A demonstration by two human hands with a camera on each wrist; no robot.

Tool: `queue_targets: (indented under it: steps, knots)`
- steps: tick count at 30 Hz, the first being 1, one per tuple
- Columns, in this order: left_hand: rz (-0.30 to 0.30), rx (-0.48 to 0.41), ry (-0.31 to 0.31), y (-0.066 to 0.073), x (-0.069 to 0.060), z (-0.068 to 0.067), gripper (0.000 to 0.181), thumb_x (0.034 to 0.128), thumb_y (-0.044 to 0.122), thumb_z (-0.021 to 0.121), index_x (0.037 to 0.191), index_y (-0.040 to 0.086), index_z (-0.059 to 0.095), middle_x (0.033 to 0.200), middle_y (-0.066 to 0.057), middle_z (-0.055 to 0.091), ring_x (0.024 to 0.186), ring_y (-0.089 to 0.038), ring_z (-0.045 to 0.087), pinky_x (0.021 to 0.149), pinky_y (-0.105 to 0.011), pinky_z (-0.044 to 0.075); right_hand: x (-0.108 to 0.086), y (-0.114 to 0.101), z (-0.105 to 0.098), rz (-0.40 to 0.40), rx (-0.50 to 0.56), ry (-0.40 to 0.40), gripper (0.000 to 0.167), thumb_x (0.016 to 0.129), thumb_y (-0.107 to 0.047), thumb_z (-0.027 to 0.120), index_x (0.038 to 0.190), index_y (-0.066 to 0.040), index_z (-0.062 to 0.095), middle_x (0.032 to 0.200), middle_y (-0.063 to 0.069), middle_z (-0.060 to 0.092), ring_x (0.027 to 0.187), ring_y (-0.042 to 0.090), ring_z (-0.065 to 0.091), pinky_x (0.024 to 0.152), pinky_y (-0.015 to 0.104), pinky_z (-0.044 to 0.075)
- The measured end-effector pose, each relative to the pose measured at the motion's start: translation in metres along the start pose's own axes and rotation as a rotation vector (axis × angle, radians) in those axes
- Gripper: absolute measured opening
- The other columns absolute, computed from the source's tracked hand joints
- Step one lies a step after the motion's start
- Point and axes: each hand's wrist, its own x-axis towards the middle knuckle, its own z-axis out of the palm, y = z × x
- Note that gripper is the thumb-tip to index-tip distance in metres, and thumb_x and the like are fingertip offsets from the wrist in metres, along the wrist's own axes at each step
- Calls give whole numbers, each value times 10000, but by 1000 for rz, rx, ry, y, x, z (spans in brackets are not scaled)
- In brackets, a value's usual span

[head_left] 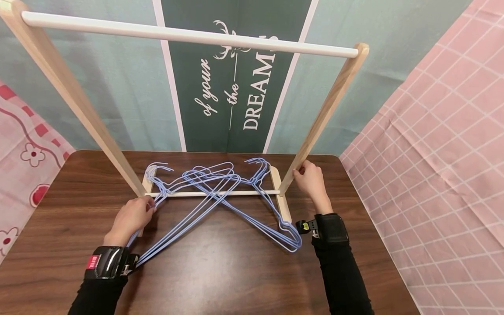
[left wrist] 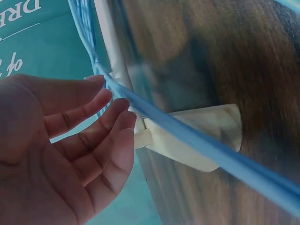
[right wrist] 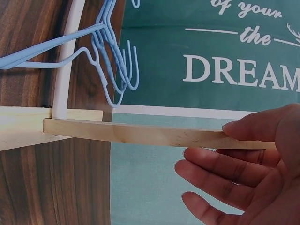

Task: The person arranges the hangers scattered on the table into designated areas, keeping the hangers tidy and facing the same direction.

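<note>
The rack is set upright on the desk [head_left: 204, 275] in the centre of the frame, with its weight carried by a left foot [left wrist: 220, 122] and a right foot [head_left: 285, 210], to which the left post [head_left: 80, 105] and the right post [head_left: 320, 122] are joined. The posts are tied at the base by a white lower bar [head_left: 189, 194] and at the top by a white upper bar [head_left: 189, 35], which spans the upper part of the frame and is left bare of hangers. The light-blue hangers [left wrist: 197, 139] are laid across the lower bar at the centre, in two crossed bundles; their hooks are grouped by the two feet, so that each bundle is presented neck-first at one side, and entanglement at the crossing is judged likely. At centre left, the left hand [head_left: 131, 216] is placed beside the left bundle's necks: its grip is slack, thumb and fingers loosely curved with no wire seen between them; whether light contact is made cannot be told. At centre right, the grip of the right hand [head_left: 313, 181] is clamped on the lower part of the right post, the thumb being laid on one face and the fingers on the opposite side. By this hold, it is judged, the frame is steadied against shifting or tipping.
</note>
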Motion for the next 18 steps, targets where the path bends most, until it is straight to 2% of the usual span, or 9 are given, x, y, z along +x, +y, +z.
queue_targets:
  steps: [7, 18]
  knots:
    - [-6, -10, 41, -4, 5, 6, 57, 790, 94, 590, 807, 41, 573, 671, -64, 555, 613, -265, 528, 526, -408, 388, 0, -2, -1, 19, 12, -19, 220, 885, -121, 544, 992, 69, 570, 832, 220, 610, 616, 268, 543, 517, 319, 393]
    - [-26, -3, 10, -4, 9, 5, 90, 767, 87, 621, 761, 51, 539, 665, -101, 532, 607, -294, 523, 511, -419, 382, 0, -2, 0, 25, 2, -17, 227, 884, -123, 545, 1001, 70, 570, 841, 221, 613, 640, 275, 548, 527, 315, 389]
